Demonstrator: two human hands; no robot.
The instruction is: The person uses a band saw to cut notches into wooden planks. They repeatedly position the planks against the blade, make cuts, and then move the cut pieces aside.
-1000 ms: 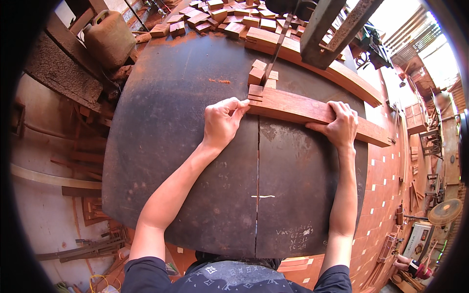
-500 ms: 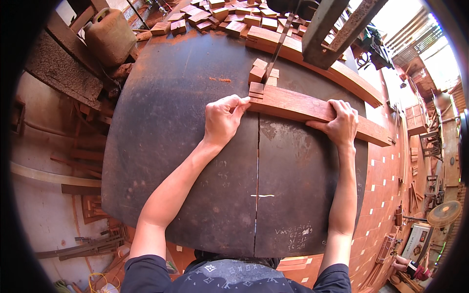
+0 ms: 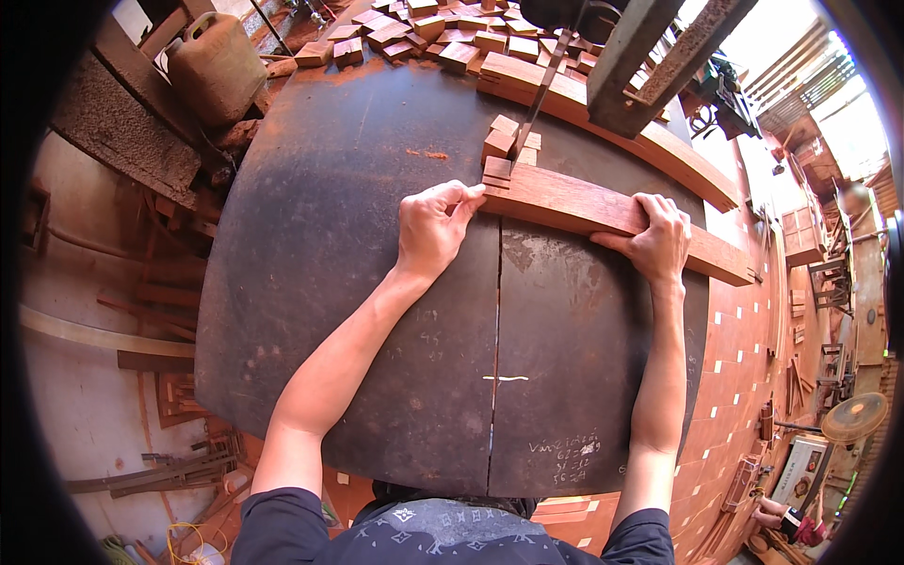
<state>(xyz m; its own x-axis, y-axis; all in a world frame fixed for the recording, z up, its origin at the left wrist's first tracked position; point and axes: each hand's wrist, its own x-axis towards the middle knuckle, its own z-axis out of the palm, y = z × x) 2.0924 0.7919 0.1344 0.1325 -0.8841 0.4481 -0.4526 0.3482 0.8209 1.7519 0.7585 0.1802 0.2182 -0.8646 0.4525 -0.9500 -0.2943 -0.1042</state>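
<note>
Timber beam (image 3: 574, 201) lies across the far half of the dark worktable (image 3: 330, 235) in the head view, the only view supplied; clock positions are taken from the table's middle. Its kerfed end sits toward twelve o'clock; the other end, also slotted, overhangs the table edge near three. The left hand (image 3: 430, 226) pinches the kerfed end's near corner between thumb and forefinger, remaining fingers curled. The right hand (image 3: 654, 243) clasps the beam toward two o'clock, thumb on the near side, fingers over the top; whether the fingertips reach down the far face cannot be told. Change noted over the last second: slight. Allowing for a small shift of the camera, the beam appears to have edged toward twelve, against the upright saw blade (image 3: 543, 94), while both grips match the earlier frames. Judged from this, a slow feed into the end is under way, the left hand guiding and the right steadying; kerf depth is not readable. Small blocks (image 3: 499, 141) stand just beyond the kerfed end, at twelve. A second beam (image 3: 612, 118) lies at one o'clock, and an offcut pile (image 3: 386, 33) spreads from eleven to twelve.
</note>
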